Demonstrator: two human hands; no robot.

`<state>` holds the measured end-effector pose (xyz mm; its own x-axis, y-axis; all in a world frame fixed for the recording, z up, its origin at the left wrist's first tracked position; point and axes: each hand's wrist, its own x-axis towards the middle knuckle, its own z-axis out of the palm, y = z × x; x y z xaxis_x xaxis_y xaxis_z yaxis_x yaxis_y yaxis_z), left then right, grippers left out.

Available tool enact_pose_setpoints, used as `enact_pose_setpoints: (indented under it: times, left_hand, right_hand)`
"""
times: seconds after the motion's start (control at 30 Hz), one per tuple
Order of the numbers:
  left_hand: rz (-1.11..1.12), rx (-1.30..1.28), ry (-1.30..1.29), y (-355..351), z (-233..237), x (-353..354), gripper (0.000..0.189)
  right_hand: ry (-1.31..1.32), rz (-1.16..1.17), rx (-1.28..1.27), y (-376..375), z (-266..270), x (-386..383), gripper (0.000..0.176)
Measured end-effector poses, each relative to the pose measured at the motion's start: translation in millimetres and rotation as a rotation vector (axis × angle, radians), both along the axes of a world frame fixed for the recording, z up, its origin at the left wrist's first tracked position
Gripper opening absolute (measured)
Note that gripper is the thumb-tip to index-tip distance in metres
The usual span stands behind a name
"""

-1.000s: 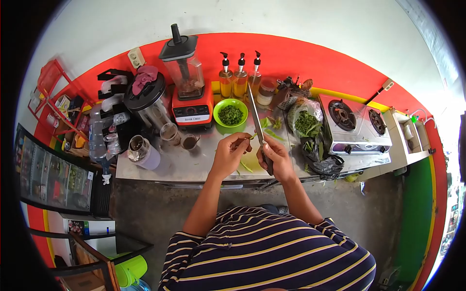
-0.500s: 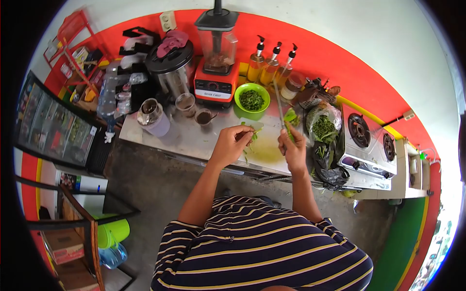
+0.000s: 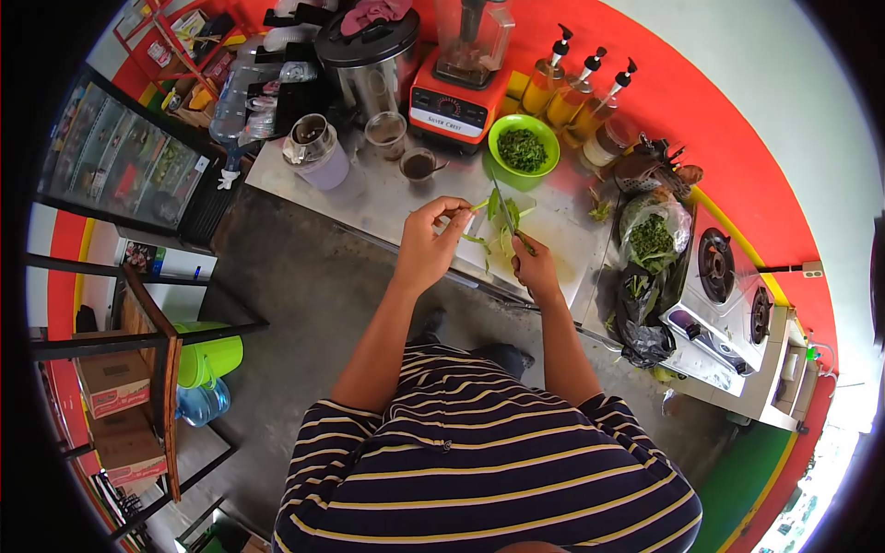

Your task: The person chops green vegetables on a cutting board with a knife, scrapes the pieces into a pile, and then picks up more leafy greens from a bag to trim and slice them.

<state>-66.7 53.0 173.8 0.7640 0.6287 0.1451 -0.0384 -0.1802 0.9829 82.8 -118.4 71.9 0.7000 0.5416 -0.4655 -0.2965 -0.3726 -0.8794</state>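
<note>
My right hand (image 3: 536, 267) is closed around the handle of a knife (image 3: 502, 205), its blade pointing away from me and slightly left. Leafy greens (image 3: 494, 205) lie against the blade, over a pale cutting board (image 3: 562, 247). To the left, my left hand (image 3: 431, 241) pinches a thin green stem (image 3: 479, 205) between thumb and fingers. Loose cut stems (image 3: 476, 240) lie just below, beside the left hand's fingertips. Beyond both hands stands a lime-green bowl (image 3: 551, 158) with chopped greens (image 3: 522, 149) in it.
A blender (image 3: 454, 103) and several pump bottles (image 3: 570, 96) line the wall. Cups (image 3: 418, 164) stand left on the metal counter (image 3: 369, 207). A plastic bag of greens (image 3: 653, 240), a black bag (image 3: 643, 323) and a gas stove (image 3: 719, 276) are at right.
The view has shifted, so the counter appears farther right. My right hand has brought the knife from a raised, near-upright pose to the greens, close to my left hand.
</note>
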Motion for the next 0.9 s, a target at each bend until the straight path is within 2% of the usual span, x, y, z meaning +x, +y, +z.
enact_pose_setpoints:
  times: [0.07, 0.2, 0.27, 0.5, 0.6, 0.77, 0.9]
  left_hand:
    - [0.062, 0.013, -0.039, -2, -15, -3, 0.017]
    - [0.152, -0.026, -0.031, -6, -26, -8, 0.017]
    - [0.116, -0.226, -0.018, -8, -24, -11, 0.017]
    - [0.007, -0.278, -0.015, -2, -19, -11, 0.017]
    - [-0.007, -0.187, -0.070, 2, -16, -3, 0.017]
    - [-0.149, -0.359, -0.120, 3, -6, 16, 0.018]
    - [-0.275, -0.393, -0.112, -11, -14, 41, 0.018]
  right_hand:
    - [0.082, 0.023, 0.001, -2, 1, 4, 0.044]
    - [0.058, 0.085, -0.033, -6, -2, 16, 0.050]
    - [0.027, 0.101, -0.102, -11, -3, 17, 0.056]
    - [-0.087, 0.092, -0.116, -35, 12, 7, 0.057]
    - [-0.113, 0.039, -0.095, -44, 27, 4, 0.053]
    - [-0.126, -0.027, 0.012, -57, 56, -6, 0.048]
    - [-0.197, -0.038, -0.065, -71, 67, -15, 0.047]
